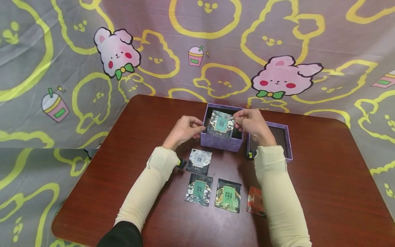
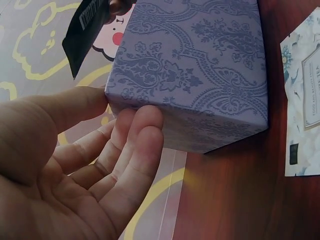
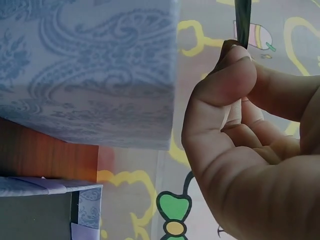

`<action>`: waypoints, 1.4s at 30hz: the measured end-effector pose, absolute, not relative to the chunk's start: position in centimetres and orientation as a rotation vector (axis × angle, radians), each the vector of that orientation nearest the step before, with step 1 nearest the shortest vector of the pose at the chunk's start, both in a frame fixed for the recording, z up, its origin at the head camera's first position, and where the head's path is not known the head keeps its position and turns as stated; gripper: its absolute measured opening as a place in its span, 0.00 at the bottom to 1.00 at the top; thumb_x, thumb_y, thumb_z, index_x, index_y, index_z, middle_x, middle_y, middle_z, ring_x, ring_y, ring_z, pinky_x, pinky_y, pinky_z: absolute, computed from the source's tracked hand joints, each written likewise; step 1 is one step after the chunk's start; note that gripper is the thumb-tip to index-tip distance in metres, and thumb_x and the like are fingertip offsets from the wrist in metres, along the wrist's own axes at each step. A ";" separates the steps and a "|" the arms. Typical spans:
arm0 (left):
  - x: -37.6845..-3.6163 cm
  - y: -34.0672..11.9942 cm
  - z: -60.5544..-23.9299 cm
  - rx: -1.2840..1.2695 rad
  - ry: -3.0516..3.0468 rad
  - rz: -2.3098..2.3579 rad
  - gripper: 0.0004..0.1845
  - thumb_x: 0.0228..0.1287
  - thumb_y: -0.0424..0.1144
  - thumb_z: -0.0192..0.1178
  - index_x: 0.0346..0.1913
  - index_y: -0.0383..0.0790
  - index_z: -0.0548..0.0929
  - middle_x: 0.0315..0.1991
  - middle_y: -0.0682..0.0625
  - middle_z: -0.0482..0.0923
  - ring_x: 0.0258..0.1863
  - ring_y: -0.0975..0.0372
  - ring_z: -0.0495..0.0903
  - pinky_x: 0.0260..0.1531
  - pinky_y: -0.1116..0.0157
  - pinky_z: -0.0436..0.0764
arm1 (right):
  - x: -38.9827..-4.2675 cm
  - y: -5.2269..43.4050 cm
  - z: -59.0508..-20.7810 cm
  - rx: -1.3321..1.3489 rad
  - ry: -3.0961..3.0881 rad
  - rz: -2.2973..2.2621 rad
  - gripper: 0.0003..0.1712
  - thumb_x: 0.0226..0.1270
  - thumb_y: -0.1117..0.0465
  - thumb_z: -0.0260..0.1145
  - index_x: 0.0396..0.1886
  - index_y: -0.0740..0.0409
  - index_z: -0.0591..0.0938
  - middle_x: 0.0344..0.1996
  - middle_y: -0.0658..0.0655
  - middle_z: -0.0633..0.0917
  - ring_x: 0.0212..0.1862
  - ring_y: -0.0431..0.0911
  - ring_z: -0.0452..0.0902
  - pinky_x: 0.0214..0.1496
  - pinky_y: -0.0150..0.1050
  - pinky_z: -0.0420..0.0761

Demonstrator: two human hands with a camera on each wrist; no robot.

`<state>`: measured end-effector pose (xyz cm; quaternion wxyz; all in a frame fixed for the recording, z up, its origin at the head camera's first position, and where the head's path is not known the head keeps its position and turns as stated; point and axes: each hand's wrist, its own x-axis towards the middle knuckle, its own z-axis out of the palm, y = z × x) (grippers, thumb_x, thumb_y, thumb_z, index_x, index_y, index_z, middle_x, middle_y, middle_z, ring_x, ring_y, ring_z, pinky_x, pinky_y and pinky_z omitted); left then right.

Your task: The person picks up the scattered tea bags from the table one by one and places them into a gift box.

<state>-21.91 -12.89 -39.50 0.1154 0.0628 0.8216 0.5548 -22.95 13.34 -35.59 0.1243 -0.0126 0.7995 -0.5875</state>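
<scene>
Pinching grip: the right hand (image 1: 253, 124) held the top right edge of a dark floral sachet (image 1: 220, 124) between curled thumb and forefinger, probably to keep the thin packet upright and guide it.
Sachet: it stood tilted over the open purple box (image 1: 220, 140), its lower part inside the opening, teal label facing the camera.
Right wrist view: the sachet showed only as a dark edge (image 3: 242, 22) above the closed fingertips (image 3: 235, 75), so nothing else was gripped there.
Left hand: the left hand (image 1: 185, 129) sat just left of the sachet, against the box's side; its fingers (image 2: 142, 135) lay relaxed, touching the lower wall, thumb on the corner, seemingly steadying the box.
Box wall: pale purple paisley paper (image 2: 200, 75), resting on the table.
Right of the grip: the box lid (image 1: 287, 139) lay upturned, beside the box.
Nearer the person: four more sachets (image 1: 199, 189) lay flat, apart from the box, labels up.
Surface: a dark red wooden table (image 1: 324, 192), with a rabbit-print cloth (image 1: 277, 79) behind.
</scene>
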 end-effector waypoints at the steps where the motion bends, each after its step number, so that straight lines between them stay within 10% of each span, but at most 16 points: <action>1: -21.9 -12.9 -39.5 0.183 2.408 1.625 0.13 0.66 0.36 0.69 0.48 0.32 0.84 0.33 0.43 0.85 0.34 0.44 0.86 0.42 0.45 0.85 | -23.1 13.4 -35.6 -0.037 2.339 -1.701 0.09 0.75 0.70 0.58 0.47 0.73 0.78 0.28 0.55 0.81 0.28 0.42 0.79 0.32 0.36 0.83; 42: -21.9 -12.9 -39.5 0.180 2.416 1.604 0.15 0.67 0.36 0.68 0.51 0.30 0.83 0.33 0.43 0.85 0.36 0.41 0.86 0.43 0.45 0.84 | -26.8 11.6 -35.5 -0.047 2.666 -1.363 0.09 0.72 0.66 0.64 0.42 0.69 0.85 0.30 0.61 0.85 0.31 0.47 0.80 0.28 0.35 0.78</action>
